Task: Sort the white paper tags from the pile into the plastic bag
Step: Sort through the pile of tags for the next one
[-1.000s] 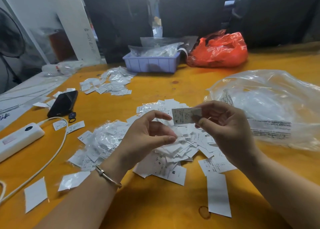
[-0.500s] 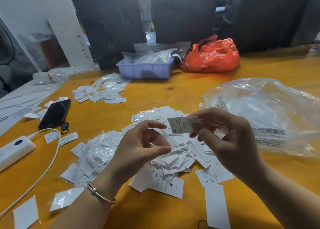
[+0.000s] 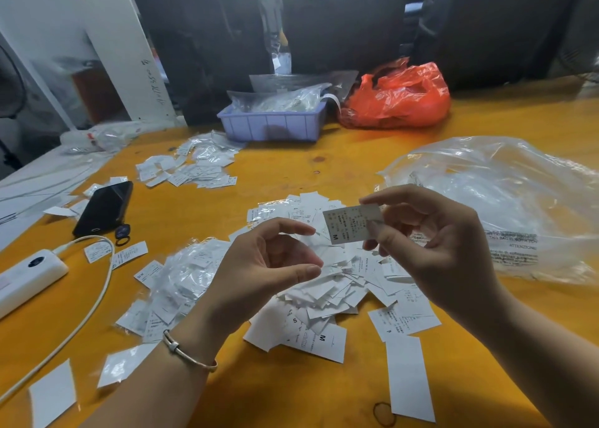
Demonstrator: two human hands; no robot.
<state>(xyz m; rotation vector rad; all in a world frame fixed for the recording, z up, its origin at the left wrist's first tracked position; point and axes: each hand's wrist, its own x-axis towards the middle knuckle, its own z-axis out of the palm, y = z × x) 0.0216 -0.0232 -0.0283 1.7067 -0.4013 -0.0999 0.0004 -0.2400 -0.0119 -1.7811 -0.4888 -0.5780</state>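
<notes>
Tags (image 3: 327,285) white w/ black print; table (image 3: 324,174) yellow; bag (image 3: 398,97) red.

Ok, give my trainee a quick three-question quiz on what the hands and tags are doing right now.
1. True or false: the left hand grips a tag.
2. Which hand pinches the printed tag? A) left B) right C) both
3. Fill in: the clear plastic bag lies on the ___ side of the tag pile.

Key:
1. False; its fingers are curled loosely around nothing.
2. B; the right hand holds it above the pile.
3. Right.
</notes>
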